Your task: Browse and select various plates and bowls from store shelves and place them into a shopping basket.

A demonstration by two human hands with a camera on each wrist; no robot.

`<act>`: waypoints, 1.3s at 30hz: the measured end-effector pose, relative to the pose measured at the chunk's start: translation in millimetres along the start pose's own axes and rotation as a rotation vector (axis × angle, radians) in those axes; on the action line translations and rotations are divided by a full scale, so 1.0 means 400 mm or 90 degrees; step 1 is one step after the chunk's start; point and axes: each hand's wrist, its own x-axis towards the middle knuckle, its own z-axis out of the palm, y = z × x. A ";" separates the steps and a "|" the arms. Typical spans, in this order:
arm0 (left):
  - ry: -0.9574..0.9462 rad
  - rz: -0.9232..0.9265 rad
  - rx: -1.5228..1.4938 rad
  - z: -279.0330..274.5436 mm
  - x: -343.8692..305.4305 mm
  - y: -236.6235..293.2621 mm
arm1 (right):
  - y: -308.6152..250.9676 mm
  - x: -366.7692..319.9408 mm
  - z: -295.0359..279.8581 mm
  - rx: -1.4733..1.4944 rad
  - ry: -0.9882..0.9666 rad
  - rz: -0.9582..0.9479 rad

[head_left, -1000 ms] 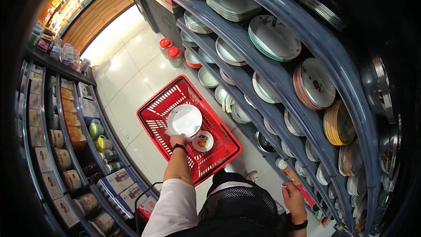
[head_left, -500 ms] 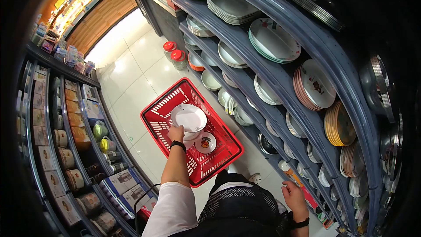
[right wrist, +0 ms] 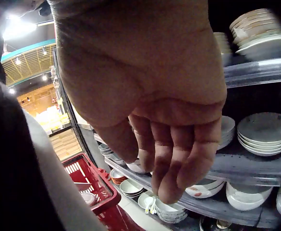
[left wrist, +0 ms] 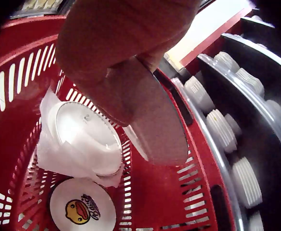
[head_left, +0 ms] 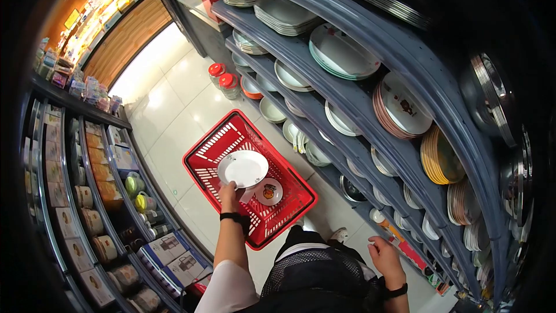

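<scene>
Now the white plate (head_left: 243, 168) is held over the red basket (left wrist: 210, 159), gripped at its near edge by the left hand (head_left: 229, 198); the thin white wrapping (left wrist: 58, 156) that was bunched at the fingers a second ago has been left below. By this, the plate seems to have been parted from the wrapped dish (left wrist: 90, 137), beside which a small dish with a duck print (left wrist: 99, 211) is set. The right hand (head_left: 387, 261), its fingers loosely bent, is kept empty beside the shelves of stacked tableware (right wrist: 263, 137). The wrapped dish is mostly covered by the plate in the head view, and whether more is nested under it cannot be told. The plate's underside is blurred, and the fingertips beneath are hidden.
</scene>
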 end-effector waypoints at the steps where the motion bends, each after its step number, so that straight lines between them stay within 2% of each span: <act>1: 0.004 0.012 0.013 -0.016 -0.017 0.003 | -0.003 0.002 0.001 0.000 0.012 0.016; 3: -0.042 0.046 -0.007 -0.044 -0.060 0.005 | -0.002 0.008 -0.004 -0.027 -0.019 -0.049; 5: -0.101 0.077 -0.060 -0.068 -0.111 0.017 | -0.009 0.010 -0.015 -0.032 -0.041 -0.054; 6: -0.116 0.089 -0.076 -0.073 -0.154 0.032 | -0.008 0.005 -0.023 -0.036 -0.026 -0.038; 8: -0.111 0.106 -0.082 -0.075 -0.241 0.055 | 0.003 -0.001 -0.030 0.001 -0.029 -0.091; 11: -0.134 0.145 -0.046 -0.021 -0.431 0.091 | 0.046 -0.030 -0.043 0.058 -0.038 -0.115; 14: -0.186 0.157 -0.028 0.031 -0.573 0.048 | 0.104 -0.096 -0.076 0.159 -0.056 -0.098; 17: -0.304 0.151 0.027 0.121 -0.773 -0.031 | 0.226 -0.191 -0.097 0.260 -0.038 -0.080; 20: -0.398 0.115 0.100 0.206 -0.937 -0.180 | 0.362 -0.316 -0.144 0.382 -0.019 -0.070; 22: -0.467 0.108 0.144 0.272 -1.058 -0.296 | 0.451 -0.418 -0.180 0.537 -0.014 -0.044; 26: -0.642 0.012 0.228 0.395 -1.365 -0.460 | 0.617 -0.626 -0.261 0.678 0.055 -0.006; 27: -0.670 0.014 0.246 0.421 -1.417 -0.505 | 0.649 -0.667 -0.275 0.698 0.108 0.004; 29: -0.717 0.005 0.338 0.450 -1.506 -0.563 | 0.719 -0.737 -0.281 0.748 0.217 0.013; 30: -0.739 -0.016 0.315 0.465 -1.531 -0.609 | 0.751 -0.771 -0.282 0.753 0.221 0.012; 33: -0.780 0.035 0.417 0.506 -1.630 -0.665 | 0.819 -0.851 -0.306 0.799 0.338 0.048; 37: -0.822 0.017 0.481 0.554 -1.739 -0.704 | 0.879 -0.913 -0.302 0.821 0.440 0.093; 39: -0.866 0.033 0.475 0.579 -1.739 -0.749 | 0.893 -0.933 -0.310 0.837 0.475 0.103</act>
